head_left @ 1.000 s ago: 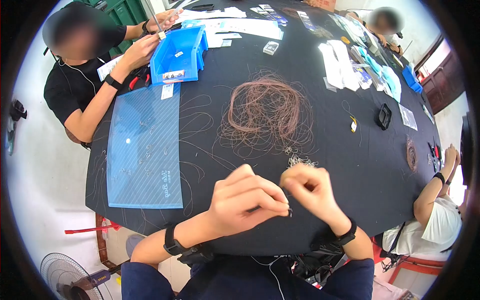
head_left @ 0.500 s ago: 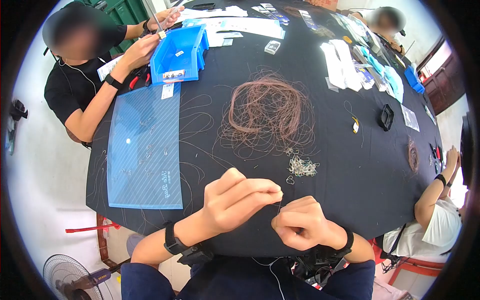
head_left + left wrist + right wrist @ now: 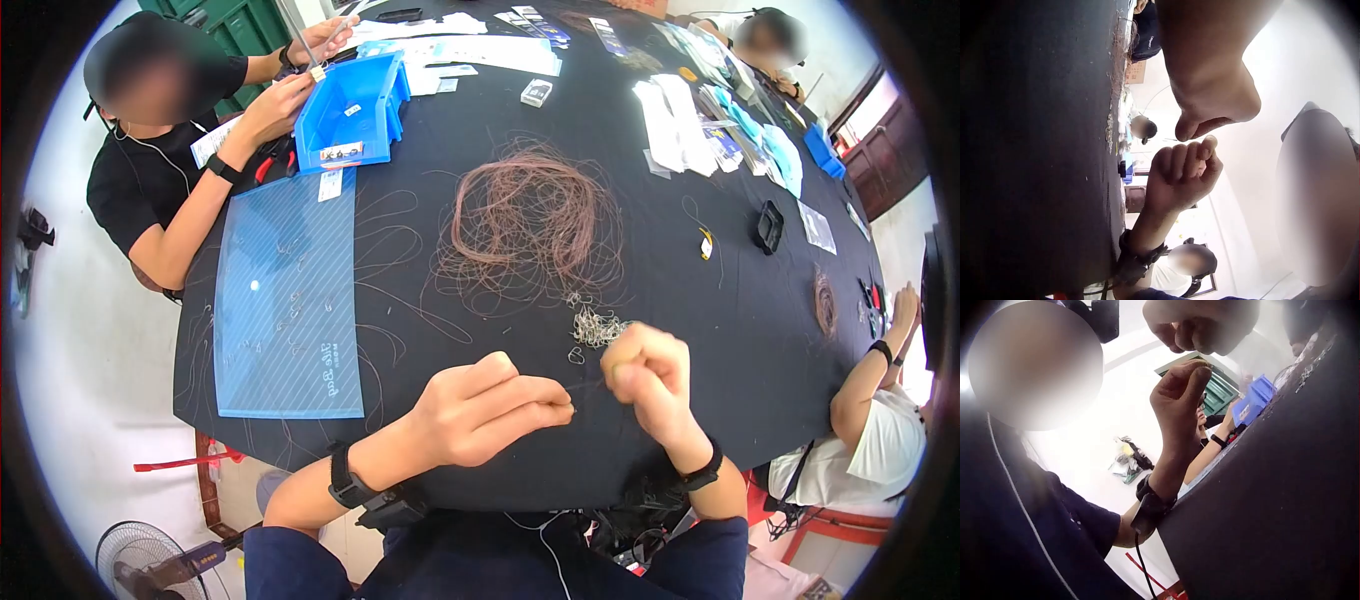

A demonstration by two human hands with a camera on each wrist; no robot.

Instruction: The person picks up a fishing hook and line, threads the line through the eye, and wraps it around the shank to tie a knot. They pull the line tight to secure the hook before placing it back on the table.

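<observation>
Working a faint thread point(image 3: 586, 385), apparently: left hand point(image 3: 490, 412), fingertips pinched on it; right hand point(image 3: 652, 378), fingers curled round it, above the table's near edge point(image 3: 535, 488). Metal hooks point(image 3: 598, 326), just beyond. Next move likely calls for steady tension.

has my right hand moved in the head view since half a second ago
Yes, your right hand has moved up and rightward: it was below the pile of small metal pieces, and now shows at its lower right edge.
</observation>
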